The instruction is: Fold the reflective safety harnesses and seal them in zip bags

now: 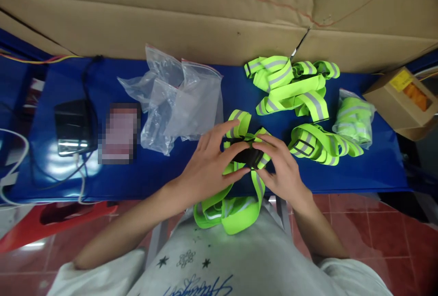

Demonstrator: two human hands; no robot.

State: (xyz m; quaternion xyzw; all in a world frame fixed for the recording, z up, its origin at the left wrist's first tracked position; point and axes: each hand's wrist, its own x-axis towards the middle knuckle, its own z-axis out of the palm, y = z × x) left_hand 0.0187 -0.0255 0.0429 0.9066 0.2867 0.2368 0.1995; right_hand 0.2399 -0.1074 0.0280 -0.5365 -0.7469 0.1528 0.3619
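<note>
In the head view, both hands meet at the table's front edge around a neon yellow-green reflective strap (241, 223) with a grey stripe. My left hand (214, 157) is closed on a black part (244, 157) of this strap, thumb and fingertips at its left end. At the other end, my right hand (282, 166) pinches the strap near the black part, which may be a buckle or black webbing; I cannot tell which. Loose loops of the strap hang over the table edge against the white shirt (205, 259). Fingers partly hide the gripped section.
Clear zip bags (191, 104) lie left of my hands. More reflective straps (290, 86) and a coiled strap (321, 145) lie to the right, beside a bagged strap (354, 120) and a cardboard box (400, 100). A black device (75, 125) with cables and a pixelated rectangle (119, 134) lie left.
</note>
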